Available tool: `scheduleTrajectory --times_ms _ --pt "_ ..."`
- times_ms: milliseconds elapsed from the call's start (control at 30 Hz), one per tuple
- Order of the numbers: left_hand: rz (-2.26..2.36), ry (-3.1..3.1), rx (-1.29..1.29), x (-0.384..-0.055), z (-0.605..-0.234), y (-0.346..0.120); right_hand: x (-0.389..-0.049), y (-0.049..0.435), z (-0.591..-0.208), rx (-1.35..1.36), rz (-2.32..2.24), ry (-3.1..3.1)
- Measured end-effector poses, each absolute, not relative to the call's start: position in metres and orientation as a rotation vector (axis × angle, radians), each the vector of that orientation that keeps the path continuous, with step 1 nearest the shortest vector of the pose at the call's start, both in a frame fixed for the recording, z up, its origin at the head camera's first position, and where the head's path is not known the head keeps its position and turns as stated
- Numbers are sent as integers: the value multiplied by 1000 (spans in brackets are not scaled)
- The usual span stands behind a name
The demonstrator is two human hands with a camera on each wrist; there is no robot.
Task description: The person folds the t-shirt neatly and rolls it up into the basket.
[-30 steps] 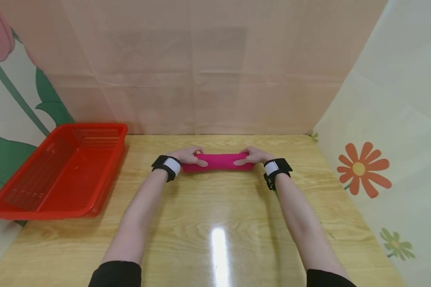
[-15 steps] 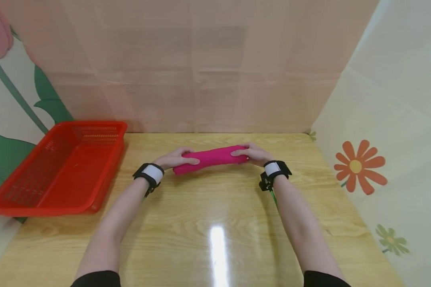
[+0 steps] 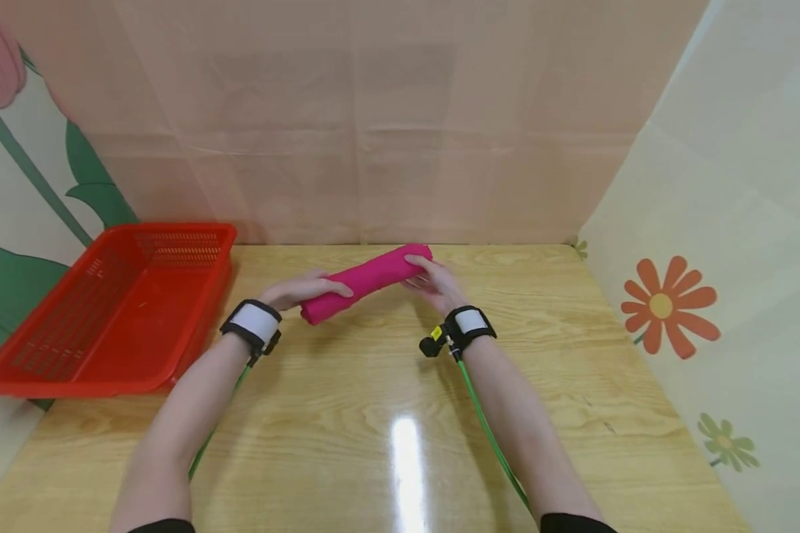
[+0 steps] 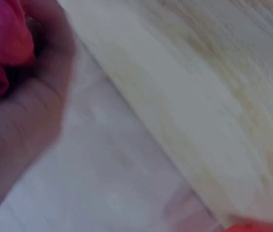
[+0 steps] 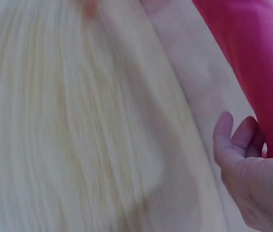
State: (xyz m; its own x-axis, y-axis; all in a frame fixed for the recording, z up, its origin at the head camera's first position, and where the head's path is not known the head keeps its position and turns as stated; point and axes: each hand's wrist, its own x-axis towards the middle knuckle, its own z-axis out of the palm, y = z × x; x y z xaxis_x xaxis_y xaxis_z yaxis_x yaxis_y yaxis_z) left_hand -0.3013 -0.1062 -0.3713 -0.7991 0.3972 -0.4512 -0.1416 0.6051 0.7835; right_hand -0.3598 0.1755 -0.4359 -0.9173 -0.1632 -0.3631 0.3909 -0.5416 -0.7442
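Note:
A rolled-up bright pink cloth (image 3: 376, 275) hangs above the table in the head view, slanting with its right end farther back. My left hand (image 3: 309, 287) grips its near left end, thumb laid along the top. At the far end my right hand (image 3: 435, 283) holds it between thumb and fingers. Loose folds show at the end of the cloth (image 4: 8, 36) in the left wrist view, with my left hand (image 4: 35, 101) curled round them. The right wrist view has my right hand (image 5: 257, 179) at the lower end of the roll.
On the left of the wooden table (image 3: 347, 414) stands a red plastic basket (image 3: 120, 326) with slotted sides. A pinkish sheet (image 3: 373, 133) rises behind the table's back edge. Green cables (image 3: 487, 422) run from both wrist straps along the forearms.
Both hands have lifted the rolled cloth off the table and shifted it left. Its right end has swung up and back, and its left end has come nearer the basket.

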Motion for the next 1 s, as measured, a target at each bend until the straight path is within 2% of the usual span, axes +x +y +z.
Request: scheduleTrajectory --times_ms 200,567,767,1000 --pt "1042 2344 95 -282 -352 -128 -352 146 -424 280 -2543 1154" --pt "1166 2311 173 -261 -336 -152 -343 91 -402 255 -2654 898" --pt "1324 2147 170 -262 -338 -164 -337 60 -391 259 -2635 917" --pt "1476 1887 200 -272 -342 -159 -329 45 -386 175 -2527 1039"
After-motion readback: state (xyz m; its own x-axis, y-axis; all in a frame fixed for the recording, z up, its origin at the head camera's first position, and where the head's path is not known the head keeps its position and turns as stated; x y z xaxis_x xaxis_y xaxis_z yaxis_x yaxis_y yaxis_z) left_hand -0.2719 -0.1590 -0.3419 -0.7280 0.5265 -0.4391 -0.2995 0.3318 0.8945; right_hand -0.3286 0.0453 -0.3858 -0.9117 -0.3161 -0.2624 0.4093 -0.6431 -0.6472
